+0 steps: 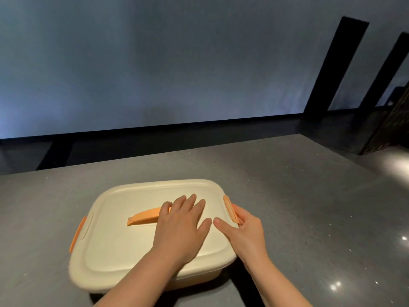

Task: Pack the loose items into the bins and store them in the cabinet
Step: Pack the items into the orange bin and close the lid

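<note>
A cream plastic bin with its lid on sits on the grey countertop in front of me. The lid carries an orange handle in the middle and an orange latch on each short side. My left hand lies flat on the lid, fingers straight, covering the right end of the handle. At the bin's right edge, my right hand has its thumb on the lid and its fingers curled round the right latch. The left latch is untouched. What is inside the bin is hidden.
The grey speckled countertop stretches around the bin on all sides. Its far edge meets a dark ledge and a grey wall. Two black slanted bars stand at the right, with a dark panel beyond them.
</note>
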